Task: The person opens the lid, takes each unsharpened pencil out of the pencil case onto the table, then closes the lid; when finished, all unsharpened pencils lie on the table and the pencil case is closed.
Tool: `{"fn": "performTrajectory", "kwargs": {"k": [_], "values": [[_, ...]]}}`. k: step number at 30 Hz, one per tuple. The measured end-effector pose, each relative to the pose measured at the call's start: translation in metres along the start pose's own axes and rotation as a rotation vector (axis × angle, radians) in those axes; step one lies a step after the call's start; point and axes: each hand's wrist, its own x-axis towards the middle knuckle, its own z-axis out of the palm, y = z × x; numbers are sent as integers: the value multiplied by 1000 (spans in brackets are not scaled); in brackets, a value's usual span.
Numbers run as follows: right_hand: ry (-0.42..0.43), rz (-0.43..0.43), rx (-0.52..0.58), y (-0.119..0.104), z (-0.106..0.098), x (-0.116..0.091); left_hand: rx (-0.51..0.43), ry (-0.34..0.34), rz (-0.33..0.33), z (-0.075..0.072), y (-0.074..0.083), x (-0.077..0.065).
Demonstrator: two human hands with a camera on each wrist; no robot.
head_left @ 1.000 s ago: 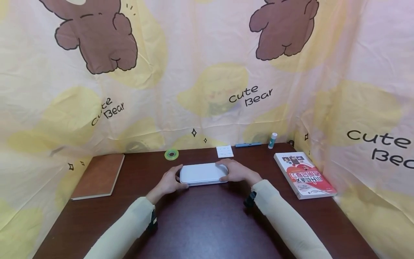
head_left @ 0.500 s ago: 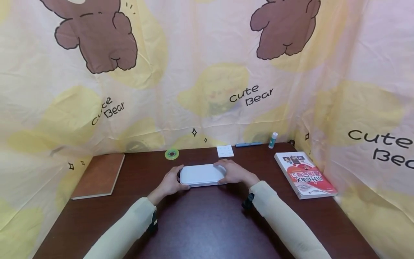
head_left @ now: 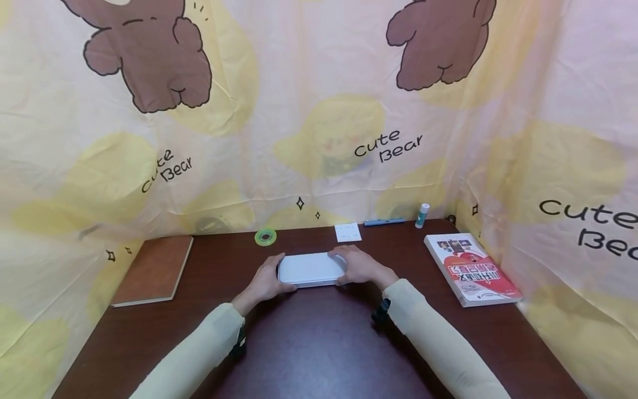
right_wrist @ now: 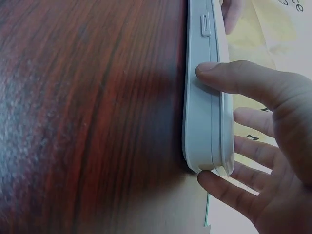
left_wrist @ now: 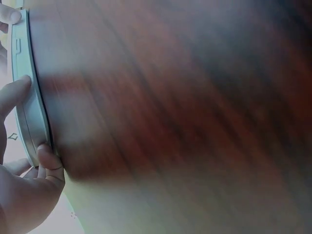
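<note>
Patterned cloth on the sides I can see; below it a dark tabletop. Brown notebook flat at my far left, red-and-white book flat at the right edge, both well apart from the work.

My right hand and left hand have the white case between them, near the middle of the table toward the back. It lies flat, apparently resting on the wood. Fingers on both sides are spread and bent around the ends, each thumb against the front wall, pinching the case endwise.

Behind it: white paper, blue pen along the cloth, green tape roll, glue stick upright. Smallest: a latch on the case's front wall, neither thumb on it.

My reading: step in hand is steadying or placing the case. Next move calls for even pressure from both sides if I shift it; a thumb freed toward the latch if I open it.
</note>
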Motion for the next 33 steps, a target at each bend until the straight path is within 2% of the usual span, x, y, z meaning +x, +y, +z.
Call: {"fn": "performTrajectory", "kwargs": {"k": [9,23,33], "values": [[17,-45,-53,-1,3,2,-13,-12,-34,2,1,2],[12,-112,-121,1,0,3,36,18,-19,5,2,5],[-6,-135,-121,-1,-5,2,39,28,-23,5,3,4]]}}
